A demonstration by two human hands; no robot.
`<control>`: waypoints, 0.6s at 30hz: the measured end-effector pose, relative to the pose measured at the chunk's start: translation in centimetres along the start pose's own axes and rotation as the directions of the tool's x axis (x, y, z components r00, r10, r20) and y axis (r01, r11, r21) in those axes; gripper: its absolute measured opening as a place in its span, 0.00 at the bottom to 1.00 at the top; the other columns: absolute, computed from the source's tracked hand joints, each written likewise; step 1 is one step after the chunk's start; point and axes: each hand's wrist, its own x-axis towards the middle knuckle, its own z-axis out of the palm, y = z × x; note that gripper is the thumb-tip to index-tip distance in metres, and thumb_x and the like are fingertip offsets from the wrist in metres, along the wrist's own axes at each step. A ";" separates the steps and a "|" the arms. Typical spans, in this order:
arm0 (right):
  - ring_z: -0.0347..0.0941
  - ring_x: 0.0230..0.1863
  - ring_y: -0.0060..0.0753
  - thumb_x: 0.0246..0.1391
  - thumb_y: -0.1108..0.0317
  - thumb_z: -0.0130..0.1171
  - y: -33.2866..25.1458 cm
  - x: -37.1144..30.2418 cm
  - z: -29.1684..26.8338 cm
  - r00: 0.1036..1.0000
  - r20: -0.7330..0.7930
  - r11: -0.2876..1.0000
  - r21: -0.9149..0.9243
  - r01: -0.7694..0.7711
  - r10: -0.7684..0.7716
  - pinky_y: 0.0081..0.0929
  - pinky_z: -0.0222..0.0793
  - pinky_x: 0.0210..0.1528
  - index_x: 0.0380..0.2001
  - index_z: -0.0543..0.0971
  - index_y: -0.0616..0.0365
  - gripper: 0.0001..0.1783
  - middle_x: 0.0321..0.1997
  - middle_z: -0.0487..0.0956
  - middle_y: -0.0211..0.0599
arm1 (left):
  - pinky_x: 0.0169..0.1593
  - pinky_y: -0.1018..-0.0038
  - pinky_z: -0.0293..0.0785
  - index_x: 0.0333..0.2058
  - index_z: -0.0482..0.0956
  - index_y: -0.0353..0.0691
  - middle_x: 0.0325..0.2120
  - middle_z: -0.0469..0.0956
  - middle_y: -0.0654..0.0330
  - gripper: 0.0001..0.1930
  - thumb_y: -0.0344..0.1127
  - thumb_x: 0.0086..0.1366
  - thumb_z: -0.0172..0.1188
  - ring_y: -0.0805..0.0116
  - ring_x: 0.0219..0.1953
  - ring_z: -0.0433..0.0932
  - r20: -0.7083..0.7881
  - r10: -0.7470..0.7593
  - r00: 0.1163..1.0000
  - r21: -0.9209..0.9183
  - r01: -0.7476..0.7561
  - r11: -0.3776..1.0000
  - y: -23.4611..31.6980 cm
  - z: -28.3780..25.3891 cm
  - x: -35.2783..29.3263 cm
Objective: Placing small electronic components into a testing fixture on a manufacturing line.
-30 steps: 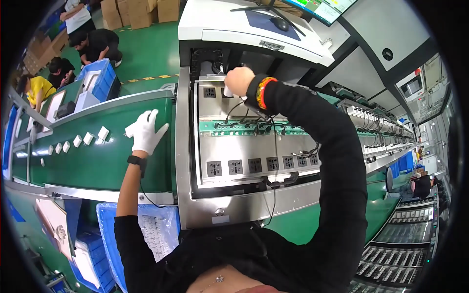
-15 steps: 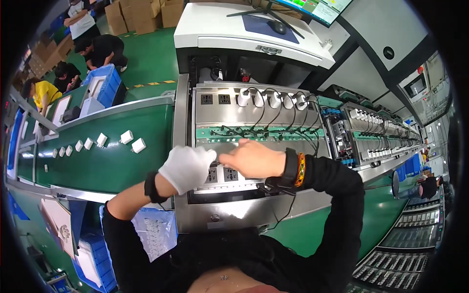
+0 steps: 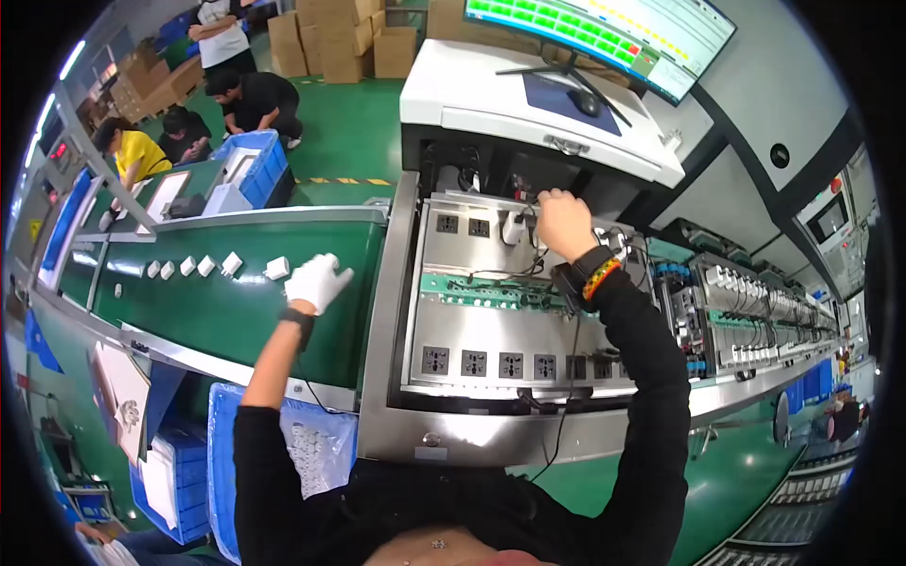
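My left hand [image 3: 318,283], in a white glove, is over the green belt at the left. Its thumb stands out from its fingers, and it is beside a white charger [image 3: 276,269]; what lies beneath the palm is hidden. My bare right hand [image 3: 563,224] has its fingers curled at the upper row of the metal test panel [image 3: 472,325]; what they close on is hidden. Just left of it, another white charger [image 3: 513,228] stands on this row. Dark cables [image 3: 528,283] run across the circuit strip in the panel's middle.
More white chargers [image 3: 208,265] lie along the belt [image 3: 236,321]. Black sockets [image 3: 474,364] line the panel's near side. A white desk [image 3: 453,85] with a monitor [image 3: 613,38] stands behind. Below the belt is a blue, plastic-lined bin [image 3: 222,443]. Several people are at the far left.
My hands have parted: the left went from the near sockets out over the belt, the right up to the upper row. The near sockets are uncovered. The view has shifted too.
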 end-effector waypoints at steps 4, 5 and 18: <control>0.76 0.24 0.41 0.41 0.69 0.49 1.8 2.4 4.6 0.817 0.565 0.894 0.299 -0.333 0.116 0.33 0.70 0.24 0.22 0.77 0.68 0.12 0.22 0.76 0.47 | 0.43 0.59 0.70 0.32 0.76 0.39 0.35 0.74 0.50 0.25 0.59 0.54 0.55 0.50 0.37 0.73 0.050 -0.068 0.996 0.039 0.066 0.997 -0.4 3.5 0.8; 0.76 0.21 0.36 0.46 0.68 0.44 2.5 2.3 4.4 0.718 0.696 0.856 0.379 -0.352 -0.013 0.30 0.70 0.19 0.19 0.77 0.69 0.16 0.20 0.78 0.45 | 0.43 0.59 0.69 0.34 0.76 0.40 0.37 0.73 0.51 0.25 0.59 0.54 0.53 0.51 0.40 0.72 0.096 -0.062 0.993 0.072 0.055 0.996 0.1 3.6 1.1; 0.73 0.30 0.56 0.48 0.71 0.48 -5.7 0.9 -7.1 0.970 0.243 0.945 0.312 -0.099 0.022 0.46 0.67 0.30 0.30 0.74 0.65 0.09 0.25 0.76 0.52 | 0.45 0.61 0.67 0.41 0.72 0.40 0.39 0.71 0.52 0.24 0.51 0.51 0.60 0.53 0.43 0.70 -0.604 0.329 0.726 -0.148 -0.508 0.849 12.2 -6.0 -0.7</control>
